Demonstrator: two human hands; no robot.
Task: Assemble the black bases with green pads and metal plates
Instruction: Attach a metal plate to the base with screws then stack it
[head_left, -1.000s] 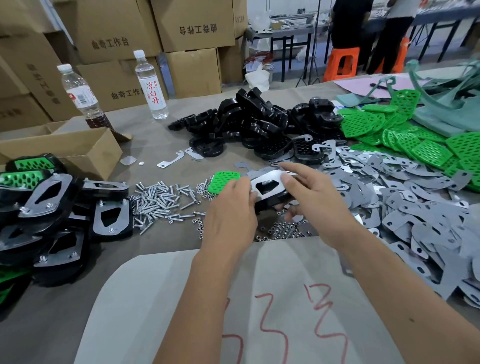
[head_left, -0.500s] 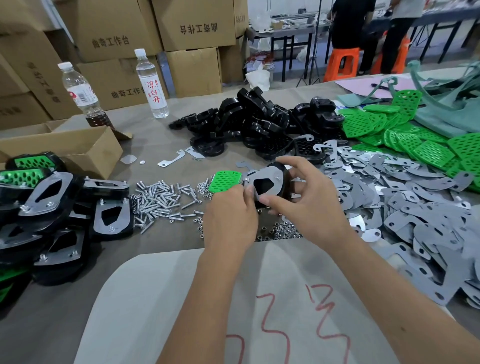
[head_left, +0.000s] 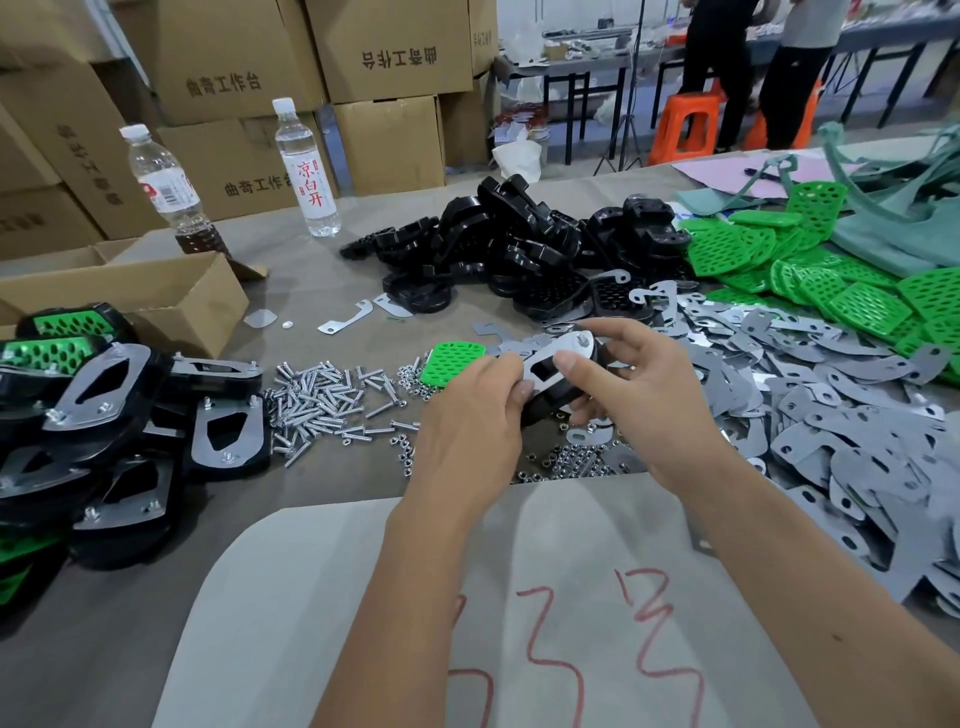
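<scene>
Both hands hold one black base (head_left: 551, 399) with a metal plate (head_left: 550, 361) on top, just above the table's middle. My left hand (head_left: 467, 415) grips its near-left end. My right hand (head_left: 631, 387) grips the right side, thumb pressed on the plate; a bolt stands up at the plate's far end. A loose green pad (head_left: 451, 362) lies just behind my left hand. Black bases (head_left: 509, 244) are heaped at the back, green pads (head_left: 810, 270) at the back right, and metal plates (head_left: 831, 415) spread over the right.
Bolts (head_left: 332, 395) and nuts (head_left: 576, 462) lie scattered left of and under my hands. Finished assemblies (head_left: 104, 415) are stacked at the left beside an open carton (head_left: 156, 291). Two water bottles (head_left: 306, 166) stand behind. A white sheet (head_left: 363, 597) with red marks covers the near table.
The base with its plate has tilted and turned in my hands, and my right thumb has moved onto the plate's top. The hands stay in the same place.
</scene>
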